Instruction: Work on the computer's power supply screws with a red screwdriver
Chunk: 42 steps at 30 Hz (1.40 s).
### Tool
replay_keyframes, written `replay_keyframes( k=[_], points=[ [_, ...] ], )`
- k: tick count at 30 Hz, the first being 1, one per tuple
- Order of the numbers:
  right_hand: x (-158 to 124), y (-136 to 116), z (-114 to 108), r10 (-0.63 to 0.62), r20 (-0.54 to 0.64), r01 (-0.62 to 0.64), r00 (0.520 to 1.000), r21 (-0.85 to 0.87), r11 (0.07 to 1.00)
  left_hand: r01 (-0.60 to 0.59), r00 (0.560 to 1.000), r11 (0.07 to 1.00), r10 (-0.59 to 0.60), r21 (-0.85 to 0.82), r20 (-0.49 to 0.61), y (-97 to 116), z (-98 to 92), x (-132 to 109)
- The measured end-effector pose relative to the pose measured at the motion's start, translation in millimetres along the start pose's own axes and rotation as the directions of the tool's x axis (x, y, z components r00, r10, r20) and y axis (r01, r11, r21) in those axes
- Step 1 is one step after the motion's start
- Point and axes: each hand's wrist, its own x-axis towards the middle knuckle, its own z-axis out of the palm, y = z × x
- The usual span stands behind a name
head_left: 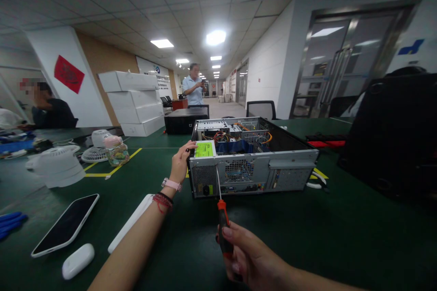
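An open desktop computer case [251, 170] lies on the green table with its rear panel toward me. My left hand [180, 161] grips the case's left corner beside the power supply with the green label [205, 149]. My right hand [251, 257] is closed round the red-and-black handle of a screwdriver [222, 223]. The screwdriver's thin shaft points up at the rear panel near the power supply grille.
A phone [66, 223], a white earbud case [78, 260] and a white flat object [131, 222] lie at near left. Small white fans [56, 163] and a jar [117, 150] stand at left, stacked white boxes [134, 102] behind. A black bag [392, 132] is at right. Two people are farther back.
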Motion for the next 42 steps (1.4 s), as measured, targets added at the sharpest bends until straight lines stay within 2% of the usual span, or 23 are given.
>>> replay_keyframes(
  k=[17,24,32,39,42],
  points=[
    [0.7,1.3,-2.1,-0.005,0.033,0.005,0.999,0.002,1.000,-0.011,1.000,1.000,0.011,-0.002,0.003,-2.7,-0.5,0.3],
    [2.0,4.0,-4.2,0.002,-0.007,-0.002,1.000,0.009,1.000,-0.007,1.000,1.000,0.007,-0.005,0.001,-3.1,0.0,0.5],
    [2.1,-0.5,-3.6,-0.012,0.096,0.009,0.995,0.030,1.000,0.007,1.000,1.000,-0.007,-0.014,-0.002,-2.6,0.3,0.0],
    [2.0,3.0,-4.2,0.084,-0.032,-0.079,0.996,0.123,0.989,-0.012,1.000,1.000,0.012,-0.005,0.004,-3.7,-0.3,0.2],
    [3.2,7.2,-4.2,0.077,-0.081,-0.066,0.994,0.131,0.989,-0.015,1.000,1.000,0.015,-0.009,0.002,-3.1,-0.3,0.4]
  ],
)
